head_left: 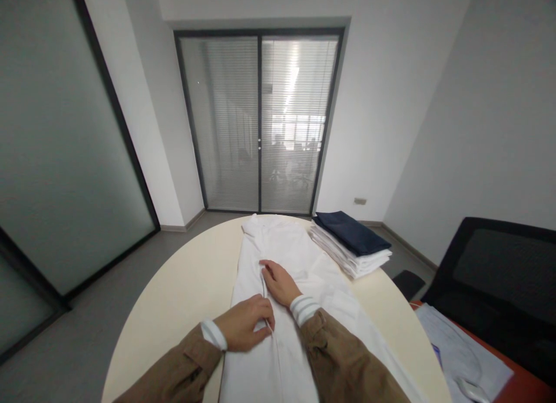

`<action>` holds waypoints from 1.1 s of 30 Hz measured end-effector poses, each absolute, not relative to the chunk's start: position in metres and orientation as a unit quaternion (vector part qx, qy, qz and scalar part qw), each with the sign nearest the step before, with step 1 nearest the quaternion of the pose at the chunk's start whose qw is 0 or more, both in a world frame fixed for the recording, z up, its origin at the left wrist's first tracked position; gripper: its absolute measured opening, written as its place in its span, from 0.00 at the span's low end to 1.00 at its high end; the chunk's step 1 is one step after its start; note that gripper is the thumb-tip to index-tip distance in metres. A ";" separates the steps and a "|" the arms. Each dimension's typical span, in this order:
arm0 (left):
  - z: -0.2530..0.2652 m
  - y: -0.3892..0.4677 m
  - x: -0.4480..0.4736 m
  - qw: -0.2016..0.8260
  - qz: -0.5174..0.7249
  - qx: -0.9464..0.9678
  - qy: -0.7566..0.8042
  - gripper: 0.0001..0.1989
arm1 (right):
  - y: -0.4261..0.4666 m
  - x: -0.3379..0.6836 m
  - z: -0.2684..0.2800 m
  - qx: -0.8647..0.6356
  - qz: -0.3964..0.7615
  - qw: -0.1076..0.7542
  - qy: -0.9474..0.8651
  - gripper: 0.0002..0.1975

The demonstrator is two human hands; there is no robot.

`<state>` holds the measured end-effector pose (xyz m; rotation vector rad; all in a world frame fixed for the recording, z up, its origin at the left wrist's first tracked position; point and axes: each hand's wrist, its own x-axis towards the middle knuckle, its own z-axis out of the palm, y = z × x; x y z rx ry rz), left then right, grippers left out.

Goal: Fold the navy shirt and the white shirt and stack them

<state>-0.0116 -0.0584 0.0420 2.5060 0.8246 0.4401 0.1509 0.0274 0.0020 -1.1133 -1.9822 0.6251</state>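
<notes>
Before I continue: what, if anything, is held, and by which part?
The left hand pinches the white garment by a raised edge; the right hand touches farther along that edge, its grip unclear.

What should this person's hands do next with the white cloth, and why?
Probably draw the lengthwise edge straight and smooth it down. The left hand seems to pinch that edge, the right hand is at it farther from the person, and the white cloth lies spread over the round table with wrinkles showing.
</notes>
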 end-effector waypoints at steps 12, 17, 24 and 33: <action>0.040 -0.066 0.008 0.150 0.142 0.936 0.287 0.04 | 0.030 0.151 0.004 -0.476 0.243 0.386 -0.752 0.18; 0.043 -0.066 0.005 0.153 0.126 0.947 0.251 0.04 | 0.029 0.153 0.006 -0.481 0.251 0.382 -0.748 0.20; 0.040 -0.069 0.010 0.125 0.115 0.948 0.269 0.03 | 0.031 0.152 0.000 -0.491 0.205 0.367 -0.763 0.19; 0.041 -0.074 0.015 0.116 0.114 0.940 0.301 0.03 | 0.033 0.153 -0.004 -0.472 0.200 0.380 -0.770 0.21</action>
